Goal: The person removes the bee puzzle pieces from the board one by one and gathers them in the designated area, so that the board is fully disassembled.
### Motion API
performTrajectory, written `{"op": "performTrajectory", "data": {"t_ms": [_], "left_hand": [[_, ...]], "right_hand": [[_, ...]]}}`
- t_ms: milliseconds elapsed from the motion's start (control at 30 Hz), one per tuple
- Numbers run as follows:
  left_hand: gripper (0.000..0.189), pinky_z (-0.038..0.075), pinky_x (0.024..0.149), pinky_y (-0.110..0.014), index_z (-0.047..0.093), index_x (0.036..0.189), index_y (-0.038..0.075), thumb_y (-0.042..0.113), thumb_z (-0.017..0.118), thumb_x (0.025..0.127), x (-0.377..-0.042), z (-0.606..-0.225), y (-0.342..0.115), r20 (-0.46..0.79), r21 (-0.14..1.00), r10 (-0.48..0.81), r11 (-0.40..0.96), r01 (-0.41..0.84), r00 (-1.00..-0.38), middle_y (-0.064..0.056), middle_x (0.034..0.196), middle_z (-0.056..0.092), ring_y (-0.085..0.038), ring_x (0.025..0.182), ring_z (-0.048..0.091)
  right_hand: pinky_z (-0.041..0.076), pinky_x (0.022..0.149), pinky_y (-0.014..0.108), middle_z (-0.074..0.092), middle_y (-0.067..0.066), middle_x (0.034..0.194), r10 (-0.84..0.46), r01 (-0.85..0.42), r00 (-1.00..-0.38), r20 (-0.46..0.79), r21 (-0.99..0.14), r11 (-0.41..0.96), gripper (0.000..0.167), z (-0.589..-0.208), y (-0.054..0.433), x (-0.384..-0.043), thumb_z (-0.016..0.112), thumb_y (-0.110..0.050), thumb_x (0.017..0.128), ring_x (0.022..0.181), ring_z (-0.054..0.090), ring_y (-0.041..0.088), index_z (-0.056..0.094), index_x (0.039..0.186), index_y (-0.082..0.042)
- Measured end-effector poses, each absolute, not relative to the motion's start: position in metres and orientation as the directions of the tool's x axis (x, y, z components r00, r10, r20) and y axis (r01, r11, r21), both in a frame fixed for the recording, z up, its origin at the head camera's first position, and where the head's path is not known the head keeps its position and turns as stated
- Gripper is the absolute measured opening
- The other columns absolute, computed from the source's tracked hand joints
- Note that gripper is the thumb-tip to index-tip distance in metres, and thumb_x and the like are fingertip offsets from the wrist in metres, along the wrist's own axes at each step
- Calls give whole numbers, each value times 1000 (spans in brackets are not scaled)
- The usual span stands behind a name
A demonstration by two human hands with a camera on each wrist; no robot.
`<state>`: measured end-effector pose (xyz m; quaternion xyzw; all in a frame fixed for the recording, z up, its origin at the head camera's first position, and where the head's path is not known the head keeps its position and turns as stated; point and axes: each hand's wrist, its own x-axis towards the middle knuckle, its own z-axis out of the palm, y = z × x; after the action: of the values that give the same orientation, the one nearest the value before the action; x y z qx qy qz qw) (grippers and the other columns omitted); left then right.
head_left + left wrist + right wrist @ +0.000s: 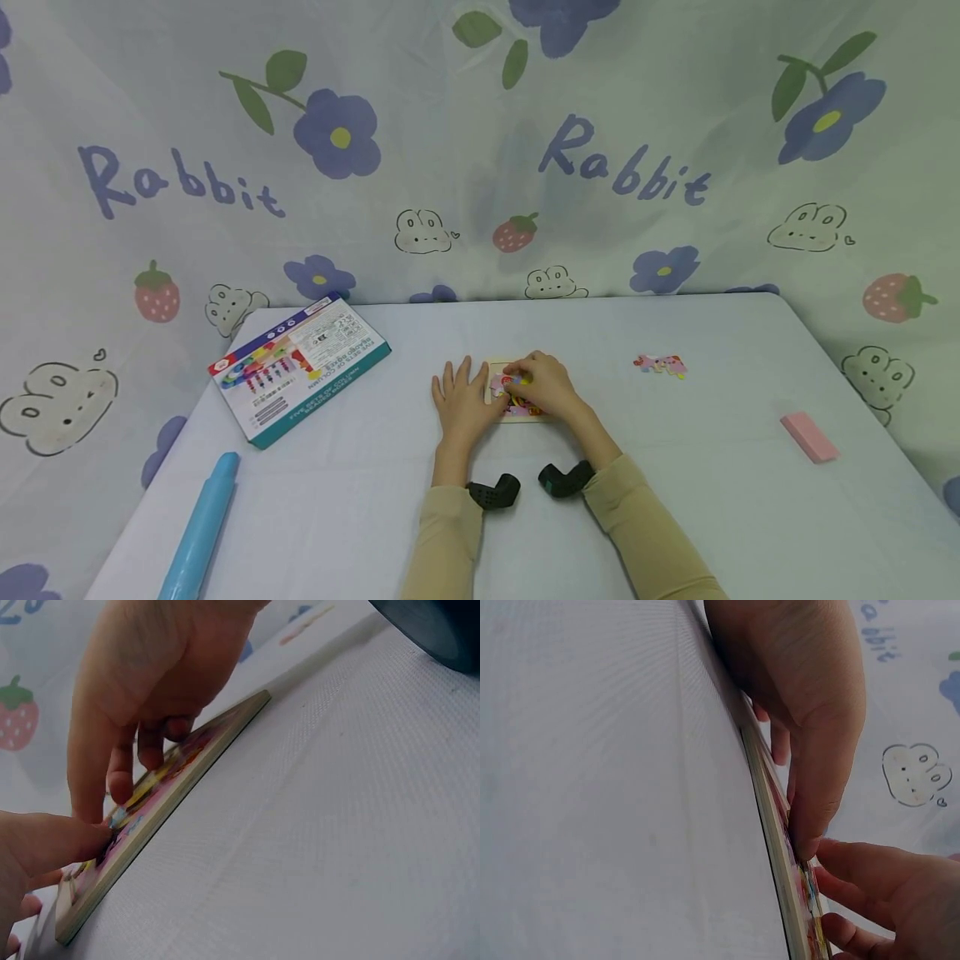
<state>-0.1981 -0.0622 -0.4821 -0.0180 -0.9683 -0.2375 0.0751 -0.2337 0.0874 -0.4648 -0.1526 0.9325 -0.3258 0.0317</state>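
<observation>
Lying on the table (337, 508), the puzzle board (527, 410) is risking a skid if the spread left hand (462, 408) is bracing loosely while the right hand (547, 387), its grip unclear, is pressing down.

Left hand (802, 682), thumb on picture board (780, 870); right hand (922, 900) meeting it, rabbit-print cloth (911, 705) beyond
</observation>
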Motion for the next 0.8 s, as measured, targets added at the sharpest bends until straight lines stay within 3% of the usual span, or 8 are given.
{"op": "performTrajectory", "data": {"t_ms": [233, 333, 533, 800], "left_hand": [[61, 8, 107, -60, 54, 130, 11, 45, 63, 80, -198, -481, -62, 153, 453, 3, 888, 73, -988, -16, 143, 38, -42, 135, 20], [61, 8, 106, -60, 55, 130, 10, 44, 64, 79, -198, -481, -62, 154, 461, 2, 884, 74, -988, -16, 143, 38, -42, 135, 20], [62, 8, 107, -59, 54, 131, 11, 44, 64, 80, -198, -482, -62, 150, 464, -3, 883, 67, -989, -15, 143, 37, -41, 136, 19], [63, 7, 108, -58, 53, 131, 12, 44, 64, 79, -200, -483, -61, 141, 467, -7, 882, 60, -990, -15, 144, 37, -41, 136, 19]], "right_hand": [[39, 83, 42, 58, 4, 93, -291, -249, -956, 43, -645, 723, 24, -465, 88, -234, 74, -25, 78, 90, 52, 22, 68, 97, -12], [40, 77, 38, 60, 3, 91, -275, -227, -960, 45, -695, 682, 22, -465, 89, -235, 72, -22, 79, 84, 51, 19, 63, 96, -11], [40, 63, 28, 61, 3, 89, -258, -129, -966, -12, -845, 520, 16, -463, 95, -237, 66, -16, 85, 72, 49, 15, 57, 97, -10], [46, 68, 24, 56, 9, 94, -194, 20, -977, -86, -946, 323, 21, -459, 114, -243, 58, -9, 89, 78, 53, 17, 58, 108, -1]]}}
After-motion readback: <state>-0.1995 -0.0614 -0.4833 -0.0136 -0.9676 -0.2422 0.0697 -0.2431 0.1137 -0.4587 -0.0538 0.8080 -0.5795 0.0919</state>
